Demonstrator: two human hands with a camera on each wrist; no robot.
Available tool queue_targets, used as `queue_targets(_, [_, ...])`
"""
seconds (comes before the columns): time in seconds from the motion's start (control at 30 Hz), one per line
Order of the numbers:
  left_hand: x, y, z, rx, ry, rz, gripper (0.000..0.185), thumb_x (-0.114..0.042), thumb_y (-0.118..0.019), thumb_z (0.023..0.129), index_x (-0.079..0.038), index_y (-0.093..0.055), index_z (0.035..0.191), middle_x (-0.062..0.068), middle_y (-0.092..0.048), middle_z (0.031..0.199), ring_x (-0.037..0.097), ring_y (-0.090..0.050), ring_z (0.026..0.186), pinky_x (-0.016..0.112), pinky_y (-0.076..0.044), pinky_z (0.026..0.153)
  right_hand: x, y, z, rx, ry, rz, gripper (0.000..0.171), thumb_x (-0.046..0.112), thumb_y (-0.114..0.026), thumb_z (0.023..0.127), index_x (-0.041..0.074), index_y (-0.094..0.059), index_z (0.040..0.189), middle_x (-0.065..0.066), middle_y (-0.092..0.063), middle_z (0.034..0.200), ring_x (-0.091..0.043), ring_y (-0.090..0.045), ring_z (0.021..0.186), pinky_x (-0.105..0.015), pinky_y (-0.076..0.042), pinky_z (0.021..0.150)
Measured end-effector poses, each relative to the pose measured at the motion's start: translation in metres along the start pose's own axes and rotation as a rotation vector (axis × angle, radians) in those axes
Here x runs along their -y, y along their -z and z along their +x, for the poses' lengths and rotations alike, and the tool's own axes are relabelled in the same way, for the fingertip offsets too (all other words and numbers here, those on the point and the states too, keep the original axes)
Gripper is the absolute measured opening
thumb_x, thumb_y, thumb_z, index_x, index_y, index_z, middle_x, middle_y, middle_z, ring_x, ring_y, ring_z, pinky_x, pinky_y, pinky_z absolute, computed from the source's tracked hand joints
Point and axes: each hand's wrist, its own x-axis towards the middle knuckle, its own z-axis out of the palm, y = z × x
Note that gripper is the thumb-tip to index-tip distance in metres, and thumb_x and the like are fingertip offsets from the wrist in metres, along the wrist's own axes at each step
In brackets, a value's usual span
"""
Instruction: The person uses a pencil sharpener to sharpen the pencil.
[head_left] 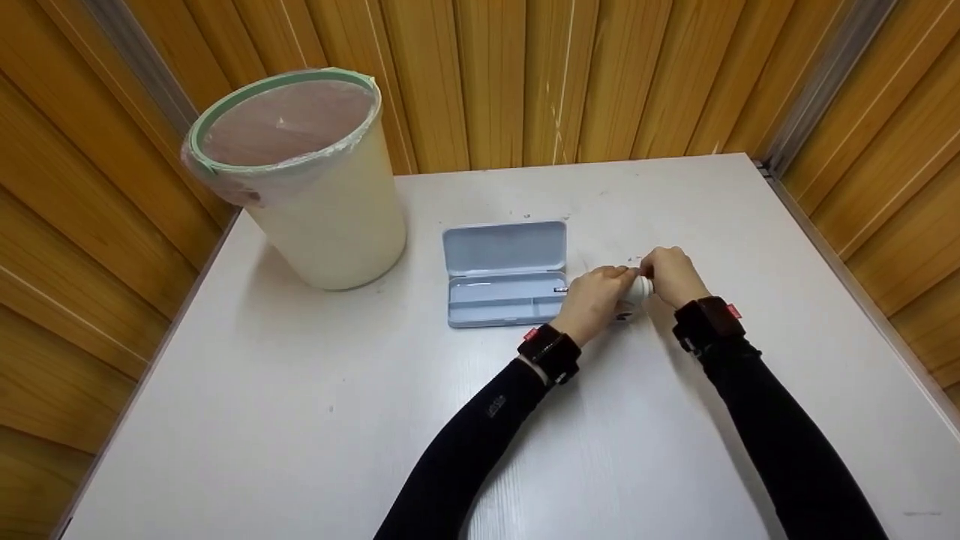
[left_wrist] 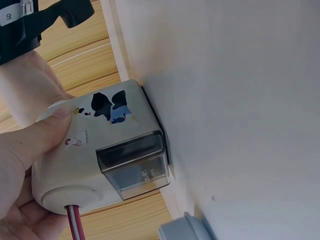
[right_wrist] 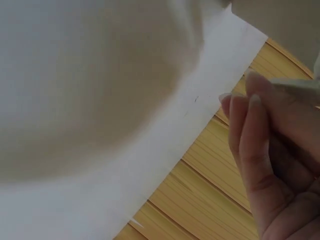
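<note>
Both hands meet mid-bench, w/ black sleeves and wrist straps running in from the near edge. Left hand (head_left: pixel 596 300) has its grip wrapped round a white pencil sharpener (left_wrist: pixel 100 155); thumb lies along the sticker side, fingers curl under. Right hand (head_left: pixel 671 274) sits on the far end of the sharpener w/ curled fingers clamped on a pale part there, prob. the crank, though the handle itself isn't clear in any view. A pencil (left_wrist: pixel 75 222) w/ red-and-white stripes is pushed into the front hole, so loading looks done; I judge sharpening is under way or about to begin. Putting the pencil back into the case looks left to do.

Just beyond the hands, an open blue-grey pencil case (head_left: pixel 504 274) lies flat on the white bench (head_left: pixel 300 390). Further off, far-left, stands a cream waste bin (head_left: pixel 300 176) w/ a liner.

Head view gives layout only; the sharpener is nearly hidden by the hands. Left wrist view alone shows the stickers, clear shavings drawer and pencil. Right wrist view shows only fingers (right_wrist: pixel 260 145) round a pale edge, rest blurred.
</note>
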Motion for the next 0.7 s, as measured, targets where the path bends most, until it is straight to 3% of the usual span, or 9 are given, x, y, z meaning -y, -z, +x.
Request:
queue_targets(0.13, [0.000,0.000,0.000,0.005,0.004,0.002,0.043,-0.022,-0.074,0.087,-0.018,-0.064,0.128,-0.005,-0.071,0.119,0.012,-0.068,0.106,0.024,-0.060,0.080,-0.004,-0.004,-0.005,0.071,0.001,0.007,0.013,-0.013,-0.066,0.069,-0.006,-0.073,0.077,-0.013,-0.067,0.070,-0.024,-0.054,0.065,-0.029,-0.042,0.060])
queue_targets(0.33, [-0.001,0.002,0.000,0.010,0.015,0.000,0.045,-0.021,-0.074,0.087,-0.019,-0.063,0.131,-0.005,-0.070,0.123,0.012,-0.068,0.108,0.023,-0.059,0.082,-0.007,-0.003,-0.013,0.138,0.017,0.031,0.008,-0.010,-0.074,0.066,-0.005,-0.070,0.071,-0.010,-0.067,0.068,-0.019,-0.051,0.063,-0.028,-0.044,0.061])
queue_targets(0.53, [-0.001,0.002,-0.001,-0.001,0.010,0.010,0.044,-0.019,-0.073,0.087,-0.019,-0.064,0.131,-0.004,-0.070,0.124,0.013,-0.068,0.109,0.024,-0.059,0.082,-0.005,0.006,-0.024,0.286,0.000,0.097,0.011,-0.001,-0.081,0.071,-0.005,-0.072,0.076,-0.011,-0.072,0.072,-0.012,-0.057,0.061,-0.024,-0.048,0.059])
queue_targets(0.7, [-0.001,0.001,-0.001,-0.012,0.002,0.033,0.046,-0.024,-0.075,0.086,-0.019,-0.064,0.130,-0.006,-0.070,0.122,0.011,-0.068,0.109,0.024,-0.059,0.082,0.005,0.024,-0.033,0.402,-0.003,0.122,0.007,-0.001,-0.079,0.074,-0.003,-0.072,0.074,-0.008,-0.072,0.067,-0.009,-0.063,0.058,-0.022,-0.052,0.057])
